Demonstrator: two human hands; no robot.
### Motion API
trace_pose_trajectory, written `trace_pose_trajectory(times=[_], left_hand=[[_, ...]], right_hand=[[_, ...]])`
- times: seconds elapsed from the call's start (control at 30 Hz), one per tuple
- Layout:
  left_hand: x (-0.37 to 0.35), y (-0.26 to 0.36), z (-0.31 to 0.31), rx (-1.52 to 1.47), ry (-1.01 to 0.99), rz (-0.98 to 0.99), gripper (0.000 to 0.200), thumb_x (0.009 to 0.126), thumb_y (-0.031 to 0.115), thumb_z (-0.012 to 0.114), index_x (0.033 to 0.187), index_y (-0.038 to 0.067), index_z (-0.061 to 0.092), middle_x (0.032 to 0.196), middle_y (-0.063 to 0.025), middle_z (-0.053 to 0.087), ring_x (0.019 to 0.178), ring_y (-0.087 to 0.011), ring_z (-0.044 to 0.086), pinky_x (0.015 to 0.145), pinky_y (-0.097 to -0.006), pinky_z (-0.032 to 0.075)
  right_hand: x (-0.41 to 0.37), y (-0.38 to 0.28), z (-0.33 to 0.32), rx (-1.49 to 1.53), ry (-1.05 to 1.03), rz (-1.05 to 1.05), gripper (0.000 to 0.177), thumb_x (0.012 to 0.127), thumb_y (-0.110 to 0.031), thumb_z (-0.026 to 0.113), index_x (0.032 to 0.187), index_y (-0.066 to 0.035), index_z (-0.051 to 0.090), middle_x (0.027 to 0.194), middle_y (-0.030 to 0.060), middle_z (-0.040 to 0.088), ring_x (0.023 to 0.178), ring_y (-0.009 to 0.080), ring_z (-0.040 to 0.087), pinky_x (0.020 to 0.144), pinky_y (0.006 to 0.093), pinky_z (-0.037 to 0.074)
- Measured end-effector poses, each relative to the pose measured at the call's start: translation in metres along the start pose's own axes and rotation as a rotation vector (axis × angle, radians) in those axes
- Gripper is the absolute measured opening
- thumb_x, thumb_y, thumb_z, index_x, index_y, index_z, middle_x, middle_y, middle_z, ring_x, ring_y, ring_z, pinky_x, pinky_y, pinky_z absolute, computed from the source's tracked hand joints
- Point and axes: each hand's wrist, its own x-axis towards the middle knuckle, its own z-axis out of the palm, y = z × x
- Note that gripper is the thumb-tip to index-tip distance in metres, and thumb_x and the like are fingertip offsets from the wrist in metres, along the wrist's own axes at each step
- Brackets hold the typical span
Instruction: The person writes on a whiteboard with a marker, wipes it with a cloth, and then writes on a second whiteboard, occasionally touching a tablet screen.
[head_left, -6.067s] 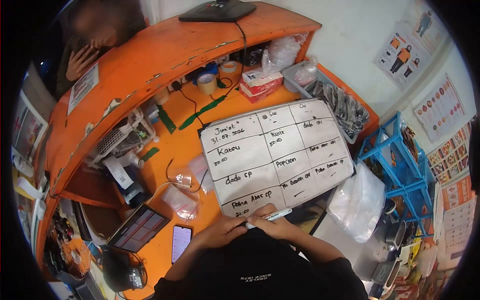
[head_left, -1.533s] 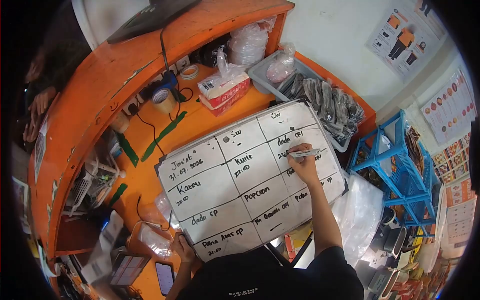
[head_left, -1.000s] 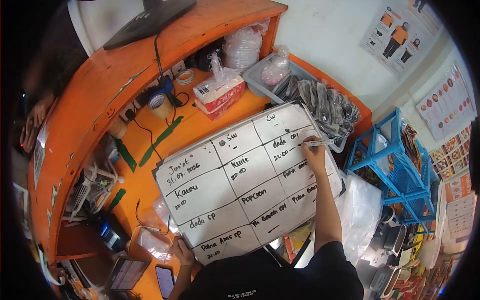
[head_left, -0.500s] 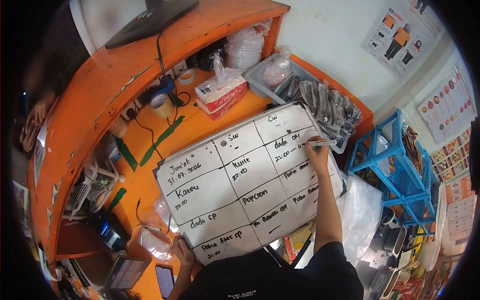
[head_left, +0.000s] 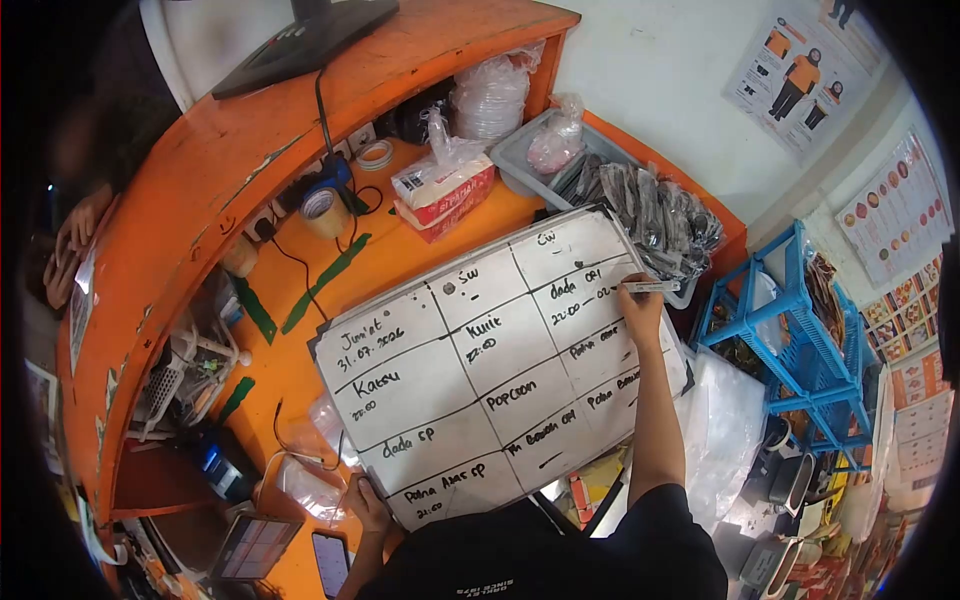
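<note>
A whiteboard (head_left: 420,420) with a hand-drawn grid and black handwriting lies tilted across the front of the counter. My right hand (head_left: 640,305) is closed around a marker (head_left: 652,287), at the upper right cell beside the line "22:00 – 02". The hand itself hides the marker's tip. My left hand (head_left: 368,505) grips the whiteboard's lower left edge; some of its fingers are hidden under the board. Close to that hand, a phone (head_left: 330,560) lies on the orange counter.
Behind the board stand a red tissue box (head_left: 450,205), a tape roll (head_left: 325,211) and a grey bin (head_left: 520,165) of black wrapped cutlery. A blue rack (head_left: 790,340) is at right. Another person's hands (head_left: 80,235) rest at the far left counter edge.
My right hand has shifted slightly right with the marker, and the digits after the dash now read as "02". My left hand stays on the board's edge.
</note>
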Motion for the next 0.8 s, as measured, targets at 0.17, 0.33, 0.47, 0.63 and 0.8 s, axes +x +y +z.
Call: trace_pose_trajectory(times=[0.17, 0.33, 0.47, 0.63, 0.8], left_hand=[[-0.002, -0.009, 0.000, 0.030, 0.017, -0.005, 0.030, 0.095, 0.023, 0.037, 0.075, 0.002, 0.045, 0.061, -0.0011, 0.039, 0.056, -0.0095, 0.036, 0.050, -0.0270, 0.029], [0.000, 0.001, 0.000, 0.040, 0.005, -0.004, 0.030, 0.095, 0.023, 0.037, 0.075, 0.002, 0.045, 0.060, -0.0014, 0.039, 0.055, -0.0100, 0.036, 0.050, -0.0274, 0.029], [0.001, -0.002, 0.000, 0.036, 0.005, 0.025, 0.031, 0.095, 0.023, 0.037, 0.074, 0.001, 0.045, 0.059, -0.0026, 0.039, 0.053, -0.0111, 0.036, 0.049, -0.0282, 0.029], [0.000, -0.005, 0.000, 0.044, 0.013, 0.029, 0.032, 0.095, 0.024, 0.037, 0.073, 0.001, 0.045, 0.058, -0.0030, 0.039, 0.052, -0.0117, 0.037, 0.048, -0.0287, 0.029], [0.001, 0.005, 0.001, 0.041, 0.021, 0.042, 0.033, 0.095, 0.025, 0.037, 0.073, 0.001, 0.044, 0.058, -0.0033, 0.039, 0.053, -0.0117, 0.037, 0.048, -0.0290, 0.028]], right_hand=[[0.001, -0.006, 0.001, -0.040, -0.004, -0.012, 0.009, 0.071, -0.004, 0.064, 0.077, 0.000, 0.059, 0.073, 0.0034, 0.055, 0.069, 0.0107, 0.049, 0.063, 0.0251, 0.040], [0.000, -0.004, -0.002, -0.034, -0.021, 0.041, 0.009, 0.071, -0.004, 0.064, 0.078, 0.001, 0.060, 0.073, 0.0043, 0.055, 0.069, 0.0115, 0.049, 0.065, 0.0259, 0.040], [0.002, -0.003, -0.002, -0.047, -0.005, -0.042, 0.010, 0.074, -0.003, 0.063, 0.082, 0.001, 0.060, 0.076, 0.0036, 0.055, 0.072, 0.0101, 0.049, 0.066, 0.0249, 0.040], [0.002, -0.001, -0.003, -0.081, -0.005, -0.068, 0.010, 0.076, -0.004, 0.063, 0.084, 0.000, 0.059, 0.077, 0.0016, 0.054, 0.072, 0.0082, 0.048, 0.065, 0.0240, 0.039], [0.004, -0.001, -0.006, -0.116, 0.015, 0.063, 0.011, 0.072, -0.006, 0.065, 0.080, 0.000, 0.060, 0.070, 0.0026, 0.055, 0.064, 0.0103, 0.049, 0.059, 0.0260, 0.040]])
